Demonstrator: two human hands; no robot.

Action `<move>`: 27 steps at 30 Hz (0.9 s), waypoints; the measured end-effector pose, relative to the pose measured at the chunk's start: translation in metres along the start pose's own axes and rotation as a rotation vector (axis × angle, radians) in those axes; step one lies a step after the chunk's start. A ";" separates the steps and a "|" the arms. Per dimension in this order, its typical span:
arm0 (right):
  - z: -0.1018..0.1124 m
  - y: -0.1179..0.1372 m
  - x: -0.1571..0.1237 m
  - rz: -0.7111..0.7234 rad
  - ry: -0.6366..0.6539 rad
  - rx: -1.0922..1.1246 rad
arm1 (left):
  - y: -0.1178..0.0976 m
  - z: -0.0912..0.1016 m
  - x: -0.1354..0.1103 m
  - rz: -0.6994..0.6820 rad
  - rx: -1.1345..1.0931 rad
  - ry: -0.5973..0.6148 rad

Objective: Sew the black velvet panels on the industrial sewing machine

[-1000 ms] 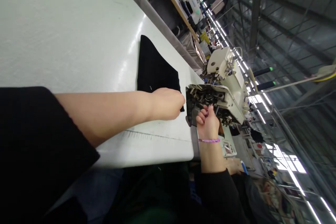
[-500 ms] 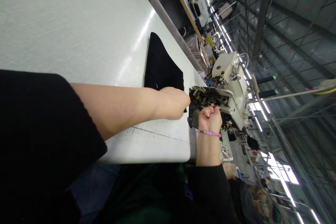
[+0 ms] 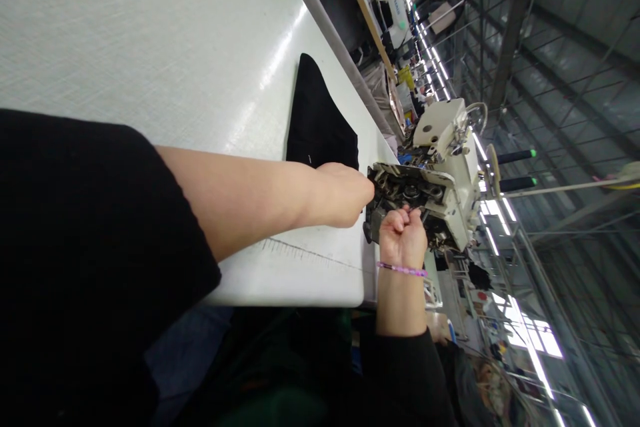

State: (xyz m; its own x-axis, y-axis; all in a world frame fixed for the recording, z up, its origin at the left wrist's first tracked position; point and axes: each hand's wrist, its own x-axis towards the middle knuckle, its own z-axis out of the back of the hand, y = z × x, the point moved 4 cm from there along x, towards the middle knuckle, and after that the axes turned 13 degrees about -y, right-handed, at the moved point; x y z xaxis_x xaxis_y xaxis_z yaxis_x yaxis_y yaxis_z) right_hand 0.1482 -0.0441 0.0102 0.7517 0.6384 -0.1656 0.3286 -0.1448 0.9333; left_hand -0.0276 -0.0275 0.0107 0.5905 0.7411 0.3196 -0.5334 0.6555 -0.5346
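The whole view is turned sideways. My left hand reaches over the white tabletop to the near edge of the sewing machine, beside a folded black cloth. Its back faces me and the fingers are curled, their tips hidden. My right hand, with a purple beaded bracelet at the wrist, is at the open front of the machine, where the dark looper parts show. Thumb and fingers are pinched together there; whatever thin thing lies between them is too small to name.
A ruler scale is marked along the white tabletop. Two dark thread cones sit on the machine's far side. Another sewing machine stands on a neighbouring bench. A person's dark sleeve shows at the lower right.
The view has shifted slightly, so the table, cloth and left arm sit further right. My right hand has drawn back a little from the machine's parts, fingers still pinched. My left hand stays at the machine's edge.
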 end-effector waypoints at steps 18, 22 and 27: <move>-0.005 0.006 0.011 0.087 -0.062 -0.093 | 0.000 0.001 0.000 0.017 0.009 -0.009; -0.005 0.004 0.012 0.139 -0.080 -0.107 | -0.001 0.002 0.000 0.014 0.014 -0.006; 0.000 0.000 0.013 0.192 -0.082 -0.135 | -0.001 0.004 -0.001 0.013 0.003 0.003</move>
State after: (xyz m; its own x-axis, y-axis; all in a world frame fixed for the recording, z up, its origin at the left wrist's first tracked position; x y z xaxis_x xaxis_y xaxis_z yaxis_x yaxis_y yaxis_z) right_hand 0.1578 -0.0353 0.0080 0.8387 0.5446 -0.0009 0.0998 -0.1521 0.9833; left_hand -0.0300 -0.0284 0.0136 0.5856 0.7488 0.3105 -0.5428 0.6466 -0.5360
